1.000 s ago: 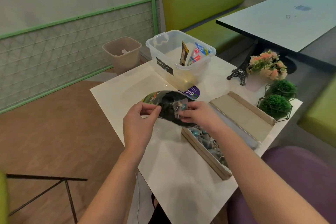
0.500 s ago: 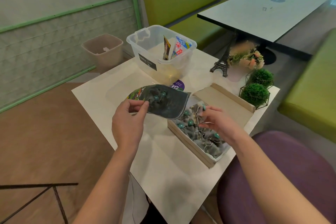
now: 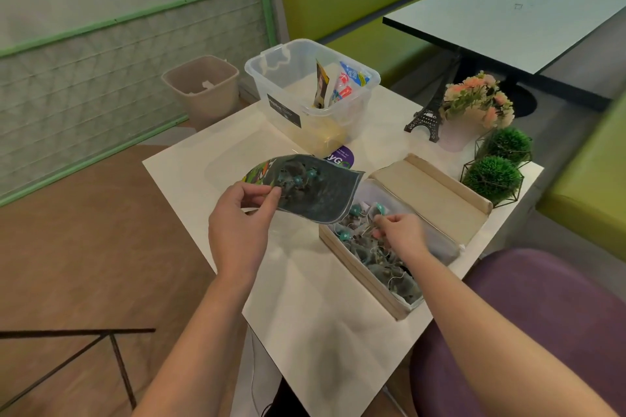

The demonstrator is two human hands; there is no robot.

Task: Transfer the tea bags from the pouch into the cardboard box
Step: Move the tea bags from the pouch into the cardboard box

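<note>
My left hand (image 3: 242,223) pinches the near edge of the open foil pouch (image 3: 318,195) and holds it above the white table (image 3: 203,162), mouth towards me. Several tea bags with teal tags (image 3: 298,178) show inside the pouch. To its right lies the long cardboard box (image 3: 366,276) with its lid (image 3: 430,186) folded back. A heap of tea bags (image 3: 382,259) fills the box. My right hand (image 3: 401,235) is over the box's far half, fingertips curled among the tea bags and pinching one there.
A clear plastic tub (image 3: 305,91) with sachets stands at the table's back. A small Eiffel Tower model (image 3: 426,115), a flower pot (image 3: 474,108) and two green ball plants (image 3: 494,176) line the right edge. A bin (image 3: 201,88) is on the floor. A purple stool (image 3: 542,315) is at the right.
My right hand has come out of the pouch with a tea bag and dropped down into the box. My left hand keeps its hold on the pouch.
</note>
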